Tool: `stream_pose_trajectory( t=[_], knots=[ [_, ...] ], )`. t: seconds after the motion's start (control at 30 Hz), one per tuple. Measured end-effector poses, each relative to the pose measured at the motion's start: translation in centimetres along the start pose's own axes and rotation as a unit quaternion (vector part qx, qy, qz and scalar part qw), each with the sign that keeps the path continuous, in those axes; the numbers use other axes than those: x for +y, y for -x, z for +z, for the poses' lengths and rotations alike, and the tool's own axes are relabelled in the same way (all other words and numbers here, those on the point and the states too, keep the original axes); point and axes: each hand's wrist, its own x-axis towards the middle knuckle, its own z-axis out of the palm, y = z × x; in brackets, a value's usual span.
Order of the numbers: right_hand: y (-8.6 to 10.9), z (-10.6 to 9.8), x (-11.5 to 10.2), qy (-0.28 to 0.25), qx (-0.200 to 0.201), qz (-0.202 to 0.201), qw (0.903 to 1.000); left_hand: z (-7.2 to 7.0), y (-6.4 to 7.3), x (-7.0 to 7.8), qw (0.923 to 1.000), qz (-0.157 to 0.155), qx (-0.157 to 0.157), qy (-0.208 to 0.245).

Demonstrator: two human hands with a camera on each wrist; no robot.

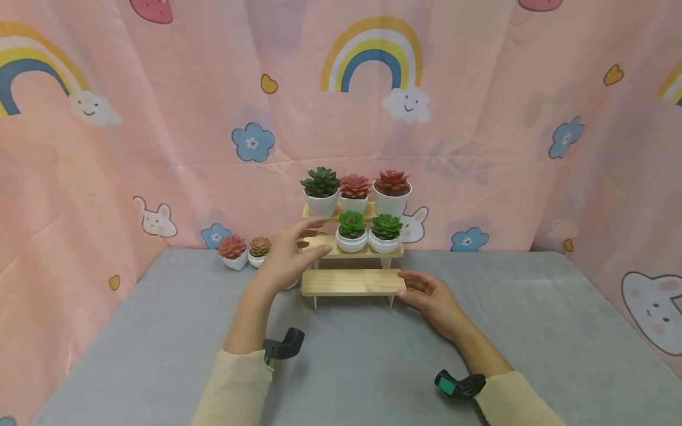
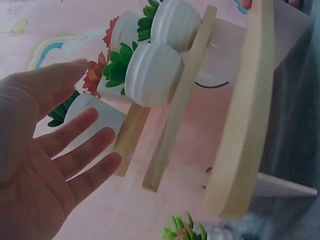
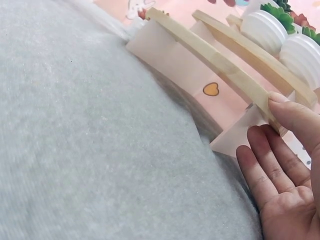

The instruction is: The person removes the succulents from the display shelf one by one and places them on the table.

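A three-tier wooden display stand (image 1: 351,282) with pale legs holds potted succulents. On its top tier stand a dark green succulent (image 1: 321,198), a pink one (image 1: 354,195) and a red one (image 1: 392,198). Two bright green succulents in round white pots (image 1: 351,241) sit on the middle tier, towards its right. My left hand (image 1: 288,254) is spread beside that tier's left end, fingers apart and holding nothing. With my right hand (image 1: 437,305) I grip the lowest board's right end; the thumb (image 3: 287,107) is against its edge, the other fingers below.
Left of the stand, a pink succulent (image 1: 232,248) and a brown one (image 1: 260,248) stand in white pots on the grey cloth (image 1: 362,367). Another succulent (image 2: 182,229) is mostly hidden behind my left arm in the head view. A pink printed curtain (image 1: 469,106) hangs behind.
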Motion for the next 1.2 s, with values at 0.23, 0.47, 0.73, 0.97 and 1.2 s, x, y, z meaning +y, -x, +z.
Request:
stream_pose_trajectory(
  t=[0.23, 0.47, 0.73, 0.97, 1.2],
  knots=[
    [0.3, 0.0, 0.2, -0.006, 0.000, 0.003, 1.0000, 1.0, -1.2, 0.3, 0.9991, 0.005, -0.029, 0.030],
    [0.3, 0.2, 0.3, -0.006, 0.000, 0.003, 1.0000, 2.3, -1.7, 0.0, 0.9962, 0.002, -0.011, 0.087],
    [-0.1, 0.3, 0.2, 0.016, 0.003, 0.003, 0.9999, 3.5, -2.1, -0.2, 0.9962, 0.014, -0.009, 0.086],
    [-0.1, 0.2, 0.3, 0.003, 0.001, -0.003, 1.0000, 4.6, -2.6, -0.6, 0.9970, 0.006, -0.014, 0.076],
    [0.0, 0.0, 0.1, -0.008, 0.000, -0.003, 1.0000, 5.2, -2.9, -0.7, 0.9961, 0.014, -0.001, 0.088]
  ],
)
